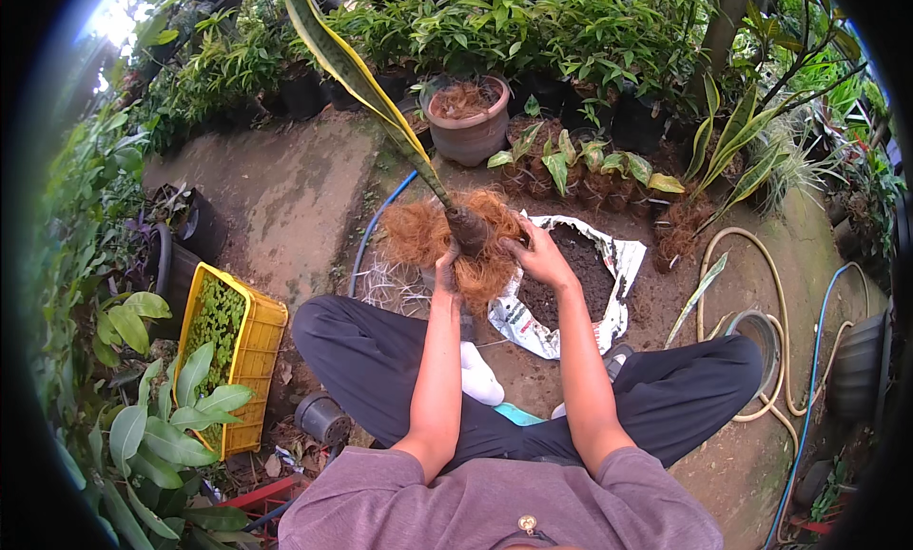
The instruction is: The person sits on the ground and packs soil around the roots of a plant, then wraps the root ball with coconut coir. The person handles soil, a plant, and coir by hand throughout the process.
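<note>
A snake plant leaf (378, 97) with yellow edges rises, tilted to the upper left, from a dark root ball (468, 230). My left hand (447, 268) holds the root ball from below and its left side. Coconut fibre (485, 277) lies around and under the ball. My right hand (540, 254) presses on the fibre at the right side, its fingers bent against it. More loose fibre (414, 229) is just left of the ball. Close to my right hand, an opened white sack (628, 265) holds dark soil (570, 265). White strings (389, 286) lie left of my left hand.
A clay pot (467, 133) and several fibre-wrapped seedlings (563, 172) stand ahead. Wrapped snake plants (681, 225) lie at the right, near a coiled hose (770, 250) and a clear round container (760, 340). A yellow crate (260, 343) and small black pot (323, 417) are at the left.
</note>
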`<state>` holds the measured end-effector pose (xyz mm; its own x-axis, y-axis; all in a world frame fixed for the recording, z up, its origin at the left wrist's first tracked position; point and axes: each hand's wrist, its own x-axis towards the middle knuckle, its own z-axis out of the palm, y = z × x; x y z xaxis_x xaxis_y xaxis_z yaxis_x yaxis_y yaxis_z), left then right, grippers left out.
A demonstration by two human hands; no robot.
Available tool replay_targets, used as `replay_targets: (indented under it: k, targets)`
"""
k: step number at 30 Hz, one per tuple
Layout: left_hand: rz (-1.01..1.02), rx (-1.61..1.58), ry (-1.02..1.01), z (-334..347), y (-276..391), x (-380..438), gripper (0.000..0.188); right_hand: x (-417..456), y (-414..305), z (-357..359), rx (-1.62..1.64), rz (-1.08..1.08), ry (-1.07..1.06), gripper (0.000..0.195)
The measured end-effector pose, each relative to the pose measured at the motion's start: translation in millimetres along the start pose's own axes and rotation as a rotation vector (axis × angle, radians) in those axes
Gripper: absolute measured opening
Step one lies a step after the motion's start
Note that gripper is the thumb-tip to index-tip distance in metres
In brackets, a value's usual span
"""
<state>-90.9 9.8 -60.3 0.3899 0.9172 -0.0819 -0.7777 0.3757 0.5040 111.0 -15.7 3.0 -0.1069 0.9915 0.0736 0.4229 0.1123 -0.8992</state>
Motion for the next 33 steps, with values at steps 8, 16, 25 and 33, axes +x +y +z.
replay_targets:
  k: [8, 16, 25, 33]
  targets:
    - [0.203, 0.065, 0.21, 11, -6, 4, 0.053, -12, -38, 22, -0.046, -0.018, 0.302, 0.056]
    - [0.197, 0.021, 0.187, -8, -10, 14, 0.055, -13, -36, 33, -0.145, -0.169, -0.025, 0.035]
    - [0.127, 0.0, 0.054, 13, -11, 4, 0.06, 0, -28, 31, -0.096, -0.196, 0.316, 0.112]
    - [0.027, 0.143, 0.099, 31, -16, -2, 0.053, 11, 3, 18, -0.12, -0.494, 0.306, 0.113]
